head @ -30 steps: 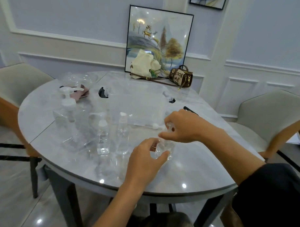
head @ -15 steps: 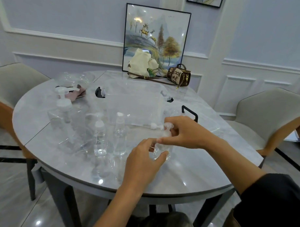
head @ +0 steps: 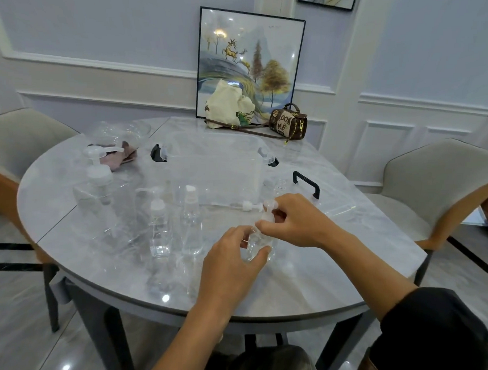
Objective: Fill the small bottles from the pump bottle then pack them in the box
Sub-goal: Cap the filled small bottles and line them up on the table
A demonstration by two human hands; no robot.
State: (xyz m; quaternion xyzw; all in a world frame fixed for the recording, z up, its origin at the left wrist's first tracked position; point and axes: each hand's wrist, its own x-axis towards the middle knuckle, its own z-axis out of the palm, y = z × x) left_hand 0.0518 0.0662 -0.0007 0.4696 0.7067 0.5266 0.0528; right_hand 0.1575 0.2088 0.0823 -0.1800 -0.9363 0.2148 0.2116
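A small clear bottle (head: 260, 243) stands on the grey table (head: 310, 287) near its front. My left hand (head: 230, 264) grips its body. My right hand (head: 294, 223) pinches the white pump cap (head: 269, 207) on top of it. Two more small clear bottles stand to the left: one with a pump top (head: 158, 223), one with a plain white cap (head: 191, 222). The big clear pump bottle (head: 98, 201) stands further left. A clear plastic box (head: 214, 169) with black latches sits behind them. A loose white pump with its tube (head: 247, 206) lies in front of the box.
The box's clear lid with a black handle (head: 306, 184) lies right of the box. A pink cloth (head: 123, 158) and clear containers (head: 119, 131) sit at the back left. A cream bag (head: 229, 108), a brown handbag (head: 289, 123) and a framed picture (head: 249, 63) stand at the back. Chairs flank the table.
My right hand has shifted a little on the cap of the small bottle, its fingers turning round it. My left hand keeps hold of the bottle's body. The view has drifted slightly.
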